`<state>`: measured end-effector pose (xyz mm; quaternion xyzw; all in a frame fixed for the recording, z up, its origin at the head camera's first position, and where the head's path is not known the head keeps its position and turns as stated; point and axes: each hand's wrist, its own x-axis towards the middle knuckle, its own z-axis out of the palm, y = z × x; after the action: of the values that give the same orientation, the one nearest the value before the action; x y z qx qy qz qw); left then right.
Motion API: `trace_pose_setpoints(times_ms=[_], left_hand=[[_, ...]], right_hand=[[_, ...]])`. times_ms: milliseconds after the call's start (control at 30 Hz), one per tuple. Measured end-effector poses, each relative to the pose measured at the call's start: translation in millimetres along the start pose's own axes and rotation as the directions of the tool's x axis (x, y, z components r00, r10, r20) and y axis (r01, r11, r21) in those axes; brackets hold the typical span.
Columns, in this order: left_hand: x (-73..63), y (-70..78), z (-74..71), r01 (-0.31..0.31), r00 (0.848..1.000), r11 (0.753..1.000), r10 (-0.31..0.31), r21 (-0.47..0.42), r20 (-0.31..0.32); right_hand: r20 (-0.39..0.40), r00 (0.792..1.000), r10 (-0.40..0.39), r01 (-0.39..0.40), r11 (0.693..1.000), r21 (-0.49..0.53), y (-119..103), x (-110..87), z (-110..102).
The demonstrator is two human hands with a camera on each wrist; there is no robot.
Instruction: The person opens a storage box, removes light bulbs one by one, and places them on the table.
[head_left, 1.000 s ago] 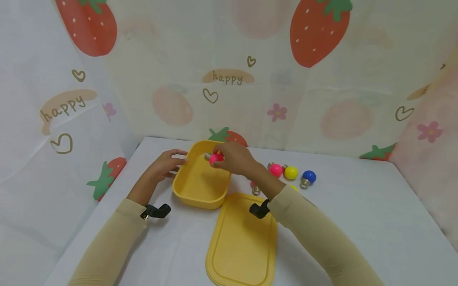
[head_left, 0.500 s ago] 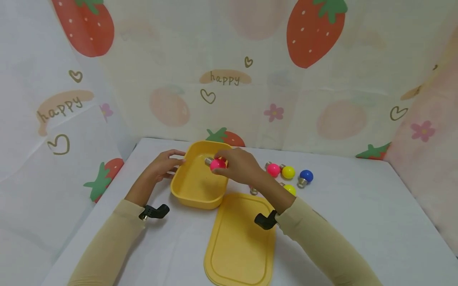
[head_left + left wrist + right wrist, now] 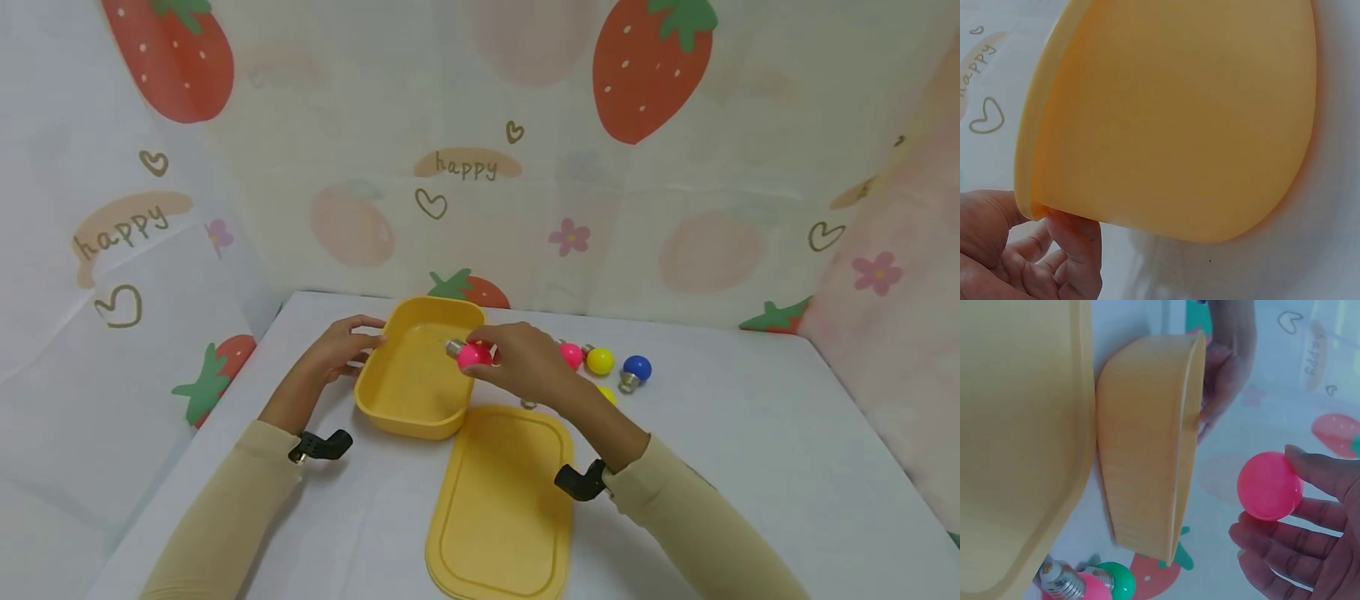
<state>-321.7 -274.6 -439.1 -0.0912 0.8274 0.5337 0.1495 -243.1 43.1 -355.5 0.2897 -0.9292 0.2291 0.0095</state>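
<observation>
In the head view, my right hand (image 3: pixel 528 362) pinches a pink light bulb (image 3: pixel 474 356) between thumb and fingertips, its metal screw base pointing left. The bulb is held above the right side of a yellow plastic box (image 3: pixel 408 429). The right wrist view shows the bulb's round pink end (image 3: pixel 1269 486) facing the camera, with its base hidden. My left hand (image 3: pixel 341 350) is at the box's left wall. Its thumb and a bent finger (image 3: pixel 1082 250) hold the box by the rim in the left wrist view. The box stands upright, and its inside floor shows bare.
A flat yellow lid (image 3: pixel 498 508) lies in front of the box. Right of the box are a pink bulb (image 3: pixel 571 356), a yellow bulb (image 3: pixel 600 361) and a blue bulb (image 3: pixel 637 367). A green bulb (image 3: pixel 1119 578) also shows there. A printed cloth wall (image 3: pixel 555 183) stands behind.
The right hand has drawn back to the right and toward me, taking the pink bulb from over the box's middle to its right side. The left hand stays at the box.
</observation>
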Motion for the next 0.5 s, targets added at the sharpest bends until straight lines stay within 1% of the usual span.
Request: trace_pose_setpoints(times_ms=[233, 300, 400, 500], left_hand=[[2.1, -1.4, -0.5, -0.004, 1.000, 1.000, 0.004, 0.002, 0.000], [1.7, -1.2, 0.0, -0.006, 1.000, 1.000, 0.006, 0.004, -0.002], [1.2, -1.0, 0.4, -0.003, 1.000, 1.000, 0.003, 0.000, -0.006], [1.3, -0.6, 0.5, -0.008, 1.000, 1.000, 0.008, -0.002, -0.004]], right_hand=[[0.020, 0.998, 0.057, -0.058, 0.998, 0.016, 5.3, -14.1, -3.3], [0.017, 0.998, 0.056, -0.056, 0.998, 0.028, 7.1, -19.3, -4.1], [0.003, 0.999, 0.034, -0.034, 0.999, 0.042, 9.9, -27.5, -6.0], [-0.021, 1.000, 0.024, -0.023, 0.999, 0.032, 14.1, -35.7, -7.8]])
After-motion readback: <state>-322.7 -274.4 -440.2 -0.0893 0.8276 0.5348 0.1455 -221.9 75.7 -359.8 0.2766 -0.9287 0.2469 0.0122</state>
